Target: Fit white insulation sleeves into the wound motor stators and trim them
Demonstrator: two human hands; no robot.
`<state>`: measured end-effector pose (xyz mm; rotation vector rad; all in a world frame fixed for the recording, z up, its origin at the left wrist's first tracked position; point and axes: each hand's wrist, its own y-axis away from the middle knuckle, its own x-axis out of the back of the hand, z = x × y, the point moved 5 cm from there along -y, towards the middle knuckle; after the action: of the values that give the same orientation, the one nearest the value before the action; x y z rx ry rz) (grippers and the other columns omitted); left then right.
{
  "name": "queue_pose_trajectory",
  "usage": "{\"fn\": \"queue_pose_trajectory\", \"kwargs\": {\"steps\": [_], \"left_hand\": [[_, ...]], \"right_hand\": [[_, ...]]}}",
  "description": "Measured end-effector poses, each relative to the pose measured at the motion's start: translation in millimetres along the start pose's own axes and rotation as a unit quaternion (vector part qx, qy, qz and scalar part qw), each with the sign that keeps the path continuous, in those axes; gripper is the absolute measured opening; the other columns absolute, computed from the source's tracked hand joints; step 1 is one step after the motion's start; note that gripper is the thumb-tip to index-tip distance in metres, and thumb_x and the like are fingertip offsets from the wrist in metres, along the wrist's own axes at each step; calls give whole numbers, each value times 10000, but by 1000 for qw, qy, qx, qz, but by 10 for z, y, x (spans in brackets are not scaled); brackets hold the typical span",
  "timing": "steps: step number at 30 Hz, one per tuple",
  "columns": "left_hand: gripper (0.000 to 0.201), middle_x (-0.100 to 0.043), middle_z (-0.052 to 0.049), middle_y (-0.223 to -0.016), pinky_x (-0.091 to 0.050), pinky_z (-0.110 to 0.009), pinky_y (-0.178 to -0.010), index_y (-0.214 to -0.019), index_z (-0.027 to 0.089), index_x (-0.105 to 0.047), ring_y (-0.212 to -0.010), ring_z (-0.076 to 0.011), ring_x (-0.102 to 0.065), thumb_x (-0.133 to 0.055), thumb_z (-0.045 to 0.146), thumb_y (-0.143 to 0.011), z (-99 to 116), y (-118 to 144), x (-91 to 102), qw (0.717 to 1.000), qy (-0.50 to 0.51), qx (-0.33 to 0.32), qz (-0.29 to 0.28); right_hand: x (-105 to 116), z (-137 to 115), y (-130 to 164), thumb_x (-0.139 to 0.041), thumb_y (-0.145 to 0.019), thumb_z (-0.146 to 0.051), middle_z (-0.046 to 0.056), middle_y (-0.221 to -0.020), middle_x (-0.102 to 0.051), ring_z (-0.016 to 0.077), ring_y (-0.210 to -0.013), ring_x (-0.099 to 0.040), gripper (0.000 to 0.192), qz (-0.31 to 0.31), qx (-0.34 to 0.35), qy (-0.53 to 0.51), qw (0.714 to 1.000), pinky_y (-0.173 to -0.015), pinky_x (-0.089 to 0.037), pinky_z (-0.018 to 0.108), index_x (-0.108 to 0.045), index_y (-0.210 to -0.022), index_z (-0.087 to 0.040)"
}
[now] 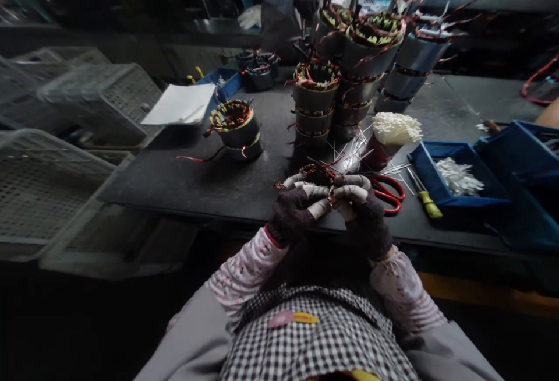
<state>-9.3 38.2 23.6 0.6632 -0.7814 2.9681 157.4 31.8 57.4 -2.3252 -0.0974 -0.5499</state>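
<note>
Your gloved left hand (293,206) and right hand (364,209) both grip a wound stator (315,173) at the dark surface's (183,183) near edge; red scissors (386,191) lie just right; open room lies left.

A motor-winding workshop is indicated: stacked wound stators (314,101), blue parts bins (441,180) and wire crates (105,98) are seen around the dark surface (183,183).

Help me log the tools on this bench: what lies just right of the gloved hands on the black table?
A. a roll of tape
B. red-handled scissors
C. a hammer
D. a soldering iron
B: red-handled scissors lie on the table beside the right hand.
</note>
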Motion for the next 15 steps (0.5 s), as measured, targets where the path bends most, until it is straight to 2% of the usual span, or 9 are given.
{"fn": "queue_pose_trajectory", "kwargs": {"steps": [3, 8, 11, 15], "left_hand": [[139, -859, 10, -962, -435, -530, -1264, -1003, 289, -837, -949, -219, -805, -754, 397, -973, 12, 10, 27, 1000, 8, 1, 12], [135, -863, 5, -1045, -408, -541, -1290, -1027, 282, -828, -1026, -219, -803, -730, 365, -989, 6, 57, 30, 1000, 21, 0, -10], [121, -862, 4, -988, -438, -546, -1261, -994, 275, -829, -972, -220, -808, -758, 370, -967, -12, 49, 55, 1000, 15, 17, 7], [148, -856, 8, -983, -442, -540, -1251, -980, 269, -823, -976, -220, -803, -708, 362, -979, 5, 4, 23, 1000, -11, -12, -16]], "right_hand": [[-57, 22, 44, -677, -1004, -180, 78, -1134, -723, 236, -1043, -732, 100, 0, 14, 16, 1000, -890, -658, 433, -714, -1033, -268], [-77, 15, 69, -678, -998, -184, 83, -1113, -733, 242, -1028, -740, 103, 2, 18, 33, 999, -870, -662, 425, -736, -1021, -267], [-55, -79, 43, -682, -995, -206, 81, -1099, -741, 243, -1013, -741, 83, -5, 3, 28, 1000, -871, -667, 425, -740, -976, -262], [-9, -233, -12, -664, -1019, -186, 51, -1082, -734, 210, -1016, -735, 111, -26, -30, -33, 999, -899, -661, 382, -715, -958, -263]]}}
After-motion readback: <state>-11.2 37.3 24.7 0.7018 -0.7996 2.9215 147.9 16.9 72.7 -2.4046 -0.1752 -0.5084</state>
